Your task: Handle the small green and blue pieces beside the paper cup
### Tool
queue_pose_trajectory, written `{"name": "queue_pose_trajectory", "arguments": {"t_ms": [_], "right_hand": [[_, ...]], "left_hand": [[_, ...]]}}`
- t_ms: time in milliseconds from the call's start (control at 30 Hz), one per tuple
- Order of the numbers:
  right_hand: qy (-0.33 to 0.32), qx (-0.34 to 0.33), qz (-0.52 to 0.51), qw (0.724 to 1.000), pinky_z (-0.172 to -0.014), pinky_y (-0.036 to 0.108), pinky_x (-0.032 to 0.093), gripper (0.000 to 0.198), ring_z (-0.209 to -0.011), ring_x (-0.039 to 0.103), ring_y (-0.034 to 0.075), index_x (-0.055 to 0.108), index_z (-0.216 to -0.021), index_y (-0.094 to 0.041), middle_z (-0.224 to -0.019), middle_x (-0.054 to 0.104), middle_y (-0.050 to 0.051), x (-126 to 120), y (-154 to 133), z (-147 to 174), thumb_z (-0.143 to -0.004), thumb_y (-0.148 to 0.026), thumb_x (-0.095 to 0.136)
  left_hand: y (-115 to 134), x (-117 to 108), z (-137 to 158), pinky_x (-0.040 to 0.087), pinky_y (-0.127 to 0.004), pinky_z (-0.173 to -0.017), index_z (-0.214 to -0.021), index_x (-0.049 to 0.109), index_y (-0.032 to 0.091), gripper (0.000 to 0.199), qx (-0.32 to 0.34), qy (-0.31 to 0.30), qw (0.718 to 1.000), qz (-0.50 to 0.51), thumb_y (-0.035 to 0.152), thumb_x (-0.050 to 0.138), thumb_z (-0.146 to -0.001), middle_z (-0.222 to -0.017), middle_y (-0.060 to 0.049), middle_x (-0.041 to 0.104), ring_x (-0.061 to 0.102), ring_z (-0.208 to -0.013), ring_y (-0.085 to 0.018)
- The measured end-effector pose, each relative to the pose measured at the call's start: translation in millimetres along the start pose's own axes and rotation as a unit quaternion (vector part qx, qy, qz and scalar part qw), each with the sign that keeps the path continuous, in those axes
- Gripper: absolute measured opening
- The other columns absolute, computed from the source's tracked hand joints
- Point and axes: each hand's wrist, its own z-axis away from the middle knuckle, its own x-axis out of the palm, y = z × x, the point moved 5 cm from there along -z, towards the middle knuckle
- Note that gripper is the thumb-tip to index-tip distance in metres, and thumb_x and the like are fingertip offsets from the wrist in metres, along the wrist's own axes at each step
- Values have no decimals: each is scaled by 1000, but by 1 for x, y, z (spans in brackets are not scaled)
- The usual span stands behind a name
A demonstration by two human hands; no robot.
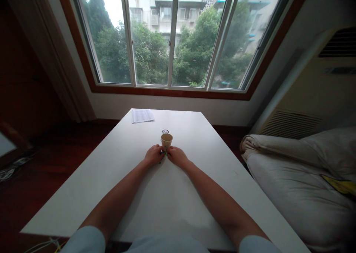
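Note:
A tan paper cup (167, 141) stands upright on the white table (172, 201), its open rim facing up. Just in front of it my left hand (154, 154) and my right hand (177, 155) come together with fingers closed. Between the fingertips are small green and dark bits (166, 153), too small to name. A tiny dark piece (160, 163) shows below my left fingers. Whether my fingertips touch the cup, I cannot tell. Right behind the cup lies a thin, dark-rimmed round thing (165, 131), partly hidden.
Printed paper sheets (142, 115) lie at the table's far left corner. A padded, pale-covered seat or bed (278, 178) runs along the right side. Beyond the table is a wide window (169, 41). Cables (12, 169) lie on the floor at left.

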Motion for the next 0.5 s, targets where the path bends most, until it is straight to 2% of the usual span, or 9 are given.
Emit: {"name": "queue_pose_trajectory", "arguments": {"t_ms": [233, 500], "right_hand": [[62, -2, -27, 998, -73, 25, 38, 13, -85, 60, 17, 66, -91, -20, -93, 68, 6, -3, 6, -1, -94, -25, 54], [157, -26, -101, 982, -70, 23, 37, 8, -76, 57, 14, 64, -91, -21, -84, 66, 2, -28, 3, 0, -92, -23, 56]], "left_hand": [[-2, 3, -1, 43, -27, -77, -97, 69, 25, 17, 7, 4, 1000, 12, 33, 57, -89, -94, -4, 64, 59, -91, -18], [0, 1, -1, 43, -26, -78, -96, 70, 26, 16, -2, 3, 1000, 19, 33, 58, -87, -93, -3, 64, 60, -91, -17]]}}
